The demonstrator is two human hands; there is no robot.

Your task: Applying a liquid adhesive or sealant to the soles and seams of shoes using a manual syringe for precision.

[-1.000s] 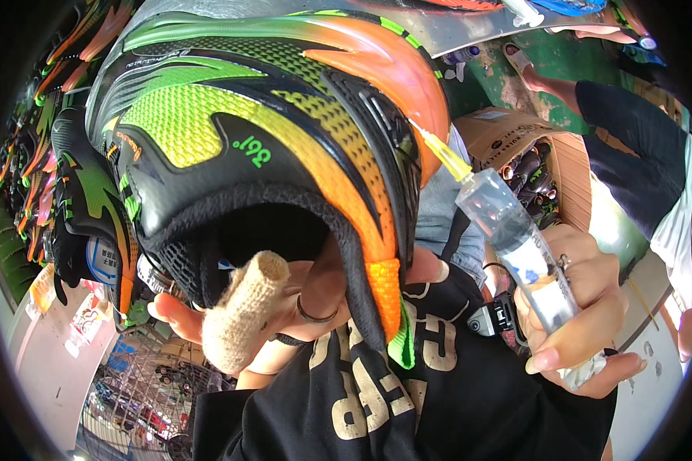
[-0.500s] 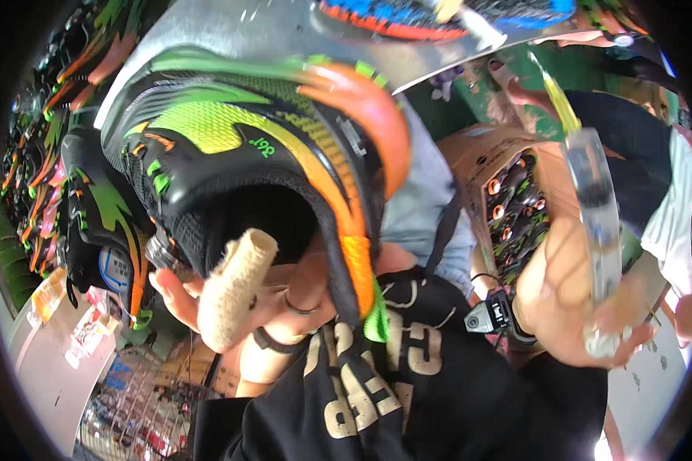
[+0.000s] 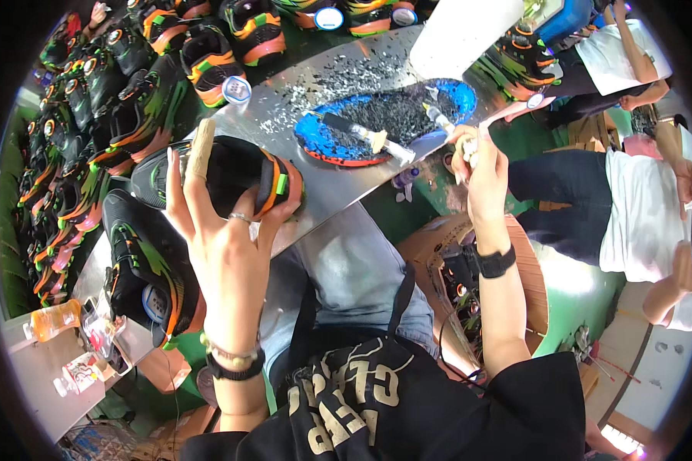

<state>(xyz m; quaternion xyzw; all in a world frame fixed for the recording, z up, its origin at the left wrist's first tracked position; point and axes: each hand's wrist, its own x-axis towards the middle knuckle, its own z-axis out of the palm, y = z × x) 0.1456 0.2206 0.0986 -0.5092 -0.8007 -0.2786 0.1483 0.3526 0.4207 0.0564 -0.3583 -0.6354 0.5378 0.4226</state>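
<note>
My left hand [image 3: 231, 242] is at the heel of a black shoe [image 3: 224, 170] with orange and green trim on the metal table. Thumb and a ringed finger pinch its collar; another finger wears a beige finger cover [image 3: 201, 147] and stretches over the opening. My right hand [image 3: 483, 165] is closed round a slim clear syringe [image 3: 438, 117] with a pale yellow tip, its body mostly hidden by the fingers. That tip is over the edge of a blue oval tray [image 3: 460, 94] with a red rim, full of black scraps. A second syringe [image 3: 361, 135] lies across the tray.
Another black shoe [image 3: 150, 257] stands left of my hand. Several similar shoes [image 3: 92, 107] fill the far left and back. A white container [image 3: 463, 37] is behind the tray. Below my right arm is a cardboard box [image 3: 527, 276] of shoes. People in white shirts [image 3: 642, 215] are at right.
The shoe has gone from close before me down to the table. My right hand with the syringe has moved from the right up to the tray. My view has shifted, showing more table.
</note>
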